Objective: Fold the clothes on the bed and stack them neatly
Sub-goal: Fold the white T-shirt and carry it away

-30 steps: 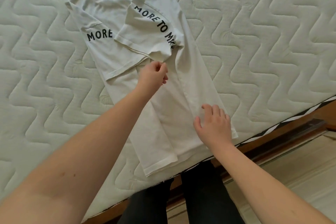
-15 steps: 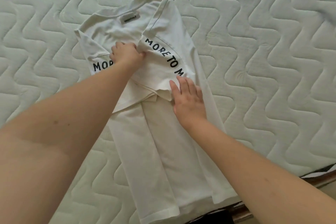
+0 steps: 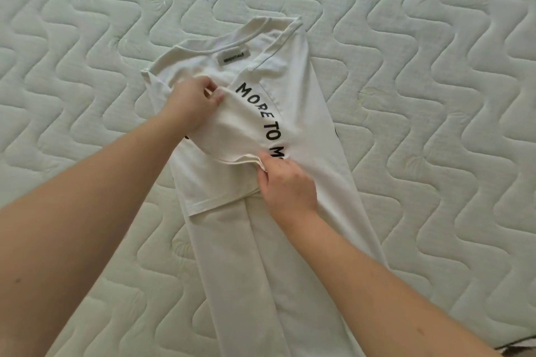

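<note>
between left hand (image 3: 190, 109), right hand (image 3: 285, 187), t-shirt sleeve (image 3: 240, 130)

Pale quilted mattress (image 3: 435, 95) (wavy stitching) fills view.

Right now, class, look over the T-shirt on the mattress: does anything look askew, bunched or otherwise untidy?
Yes. The folded-in sleeve is bunched and lifted, not flat: the left hand pinches its upper edge and the right hand its hem. The white T-shirt also lies slanted across the quilted mattress.
</note>
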Demonstrator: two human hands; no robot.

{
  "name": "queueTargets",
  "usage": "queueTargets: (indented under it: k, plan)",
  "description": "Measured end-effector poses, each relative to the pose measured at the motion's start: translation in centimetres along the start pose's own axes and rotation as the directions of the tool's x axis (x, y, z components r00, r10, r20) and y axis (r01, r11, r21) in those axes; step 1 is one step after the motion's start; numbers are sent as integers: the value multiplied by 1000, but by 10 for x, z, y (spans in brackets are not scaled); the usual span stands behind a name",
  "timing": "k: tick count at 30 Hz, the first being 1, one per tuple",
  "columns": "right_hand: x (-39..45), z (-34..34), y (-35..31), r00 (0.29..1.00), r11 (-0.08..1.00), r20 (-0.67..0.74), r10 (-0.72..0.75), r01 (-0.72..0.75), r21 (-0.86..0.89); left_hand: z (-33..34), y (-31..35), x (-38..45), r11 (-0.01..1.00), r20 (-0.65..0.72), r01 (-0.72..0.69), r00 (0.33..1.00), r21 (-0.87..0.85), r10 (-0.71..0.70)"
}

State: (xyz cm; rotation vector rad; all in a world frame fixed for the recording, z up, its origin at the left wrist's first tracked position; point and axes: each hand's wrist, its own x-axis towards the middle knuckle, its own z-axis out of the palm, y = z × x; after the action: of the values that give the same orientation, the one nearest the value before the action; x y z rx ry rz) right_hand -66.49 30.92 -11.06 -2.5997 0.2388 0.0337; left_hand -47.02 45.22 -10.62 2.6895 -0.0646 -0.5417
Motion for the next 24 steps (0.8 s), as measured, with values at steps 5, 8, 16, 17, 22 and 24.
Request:
queueTargets:
  k: [5, 8, 16, 17, 22, 24]
  plan:
    - [-1, 9, 16, 998, 991, 42, -38, 44, -128, 12, -2, 6, 974, 272, -18, 961, 224, -45]
    - [-2, 7, 21, 999, 974, -42, -11, 2, -225, 14, 10, 14, 993, 257, 90, 964, -74, -68]
    - [-30, 0, 44, 993, 960, -109, -44, 11, -280, 21, 28, 31, 995, 64, 17, 998, -99, -11]
    - [-35, -1, 47, 991, 971, -123, -61, 30, -238, 21, 28, 32, 996, 29, -10, 999, -93, 13]
    - [-80, -8, 60, 1000, 964, -6, 24, -25, -264, 28, 29, 3, 952, -239, -239, 929, 190, 281]
    - [-98, -9, 66, 997, 949, 25, 69, -58, -309, 36, 37, -25, 863, -268, -439, 825, 252, 498]
